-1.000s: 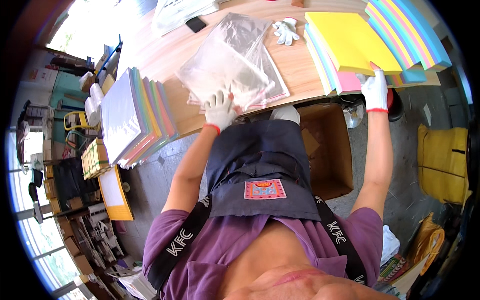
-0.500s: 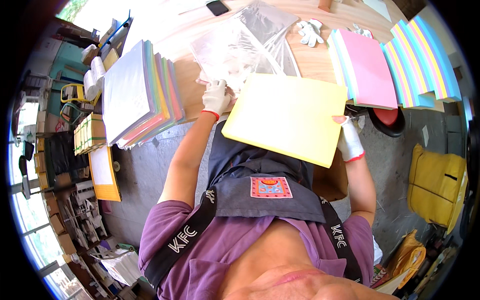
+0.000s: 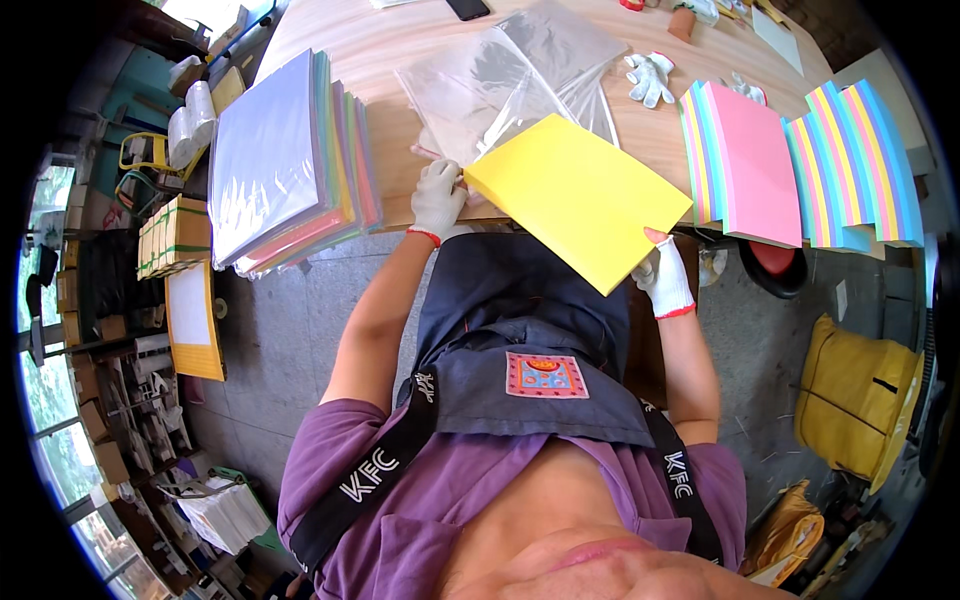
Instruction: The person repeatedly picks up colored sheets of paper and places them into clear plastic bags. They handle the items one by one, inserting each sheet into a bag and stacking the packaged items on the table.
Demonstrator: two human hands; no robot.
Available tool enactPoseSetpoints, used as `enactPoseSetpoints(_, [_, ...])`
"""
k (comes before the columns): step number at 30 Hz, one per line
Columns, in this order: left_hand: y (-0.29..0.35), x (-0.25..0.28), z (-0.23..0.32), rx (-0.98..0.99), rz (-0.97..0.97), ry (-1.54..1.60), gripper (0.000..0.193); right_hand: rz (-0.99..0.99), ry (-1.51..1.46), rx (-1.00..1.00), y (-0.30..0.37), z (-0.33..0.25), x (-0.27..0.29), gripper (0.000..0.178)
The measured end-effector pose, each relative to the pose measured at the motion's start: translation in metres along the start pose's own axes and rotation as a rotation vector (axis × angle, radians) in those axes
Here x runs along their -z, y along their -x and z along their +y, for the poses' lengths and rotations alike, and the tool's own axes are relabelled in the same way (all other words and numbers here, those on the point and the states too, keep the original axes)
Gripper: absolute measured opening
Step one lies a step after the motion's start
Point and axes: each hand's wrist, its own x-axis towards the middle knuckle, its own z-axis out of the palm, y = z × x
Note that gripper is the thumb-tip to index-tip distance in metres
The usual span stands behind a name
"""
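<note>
Broadly, the pale wood worktop (image 3: pixel 650 130) stretches across the scene, its far side at 12 o'clock. At its 9 o'clock side stands a pile of plastic-covered coloured paper (image 3: pixel 268 150); at its 3 o'clock side are a pink-topped stack (image 3: pixel 752 165) and striped paper stacks (image 3: pixel 850 165). Clear plastic bags (image 3: pixel 480 90) lie between. The yellow paper stack (image 3: pixel 575 205) is held at the worktop's near edge, with the bags toward its 11 o'clock; its long axis runs from 10 to 4 o'clock, the 10 o'clock end pointing toward the left hand (image 3: pixel 438 195). The right hand (image 3: pixel 664 275) grips it near the 4 o'clock end, thumb on top, other fingers mostly hidden, so the stack extends toward 10 from there. The left hand, nearer the bags, sits just beside the stack's leftmost corner, fingers curled; whether they pinch plastic cannot be told. A loose glove (image 3: pixel 650 78) lies toward the yellow stack's 1 o'clock, a dark phone (image 3: pixel 468 8) toward its 11
</note>
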Motion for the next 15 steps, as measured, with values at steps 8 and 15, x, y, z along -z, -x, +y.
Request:
enactPoseSetpoints(8, [-0.025, 0.003, 0.012, 0.027, 0.224, 0.244, 0.019, -0.056, -0.140, 0.028, -0.014, 0.027, 0.013, 0.036])
enactPoseSetpoints(15, [-0.013, -0.004, 0.025, 0.444, 0.231, 0.484, 0.035, -0.113, -0.312, -0.015, -0.018, 0.042, 0.021, 0.034])
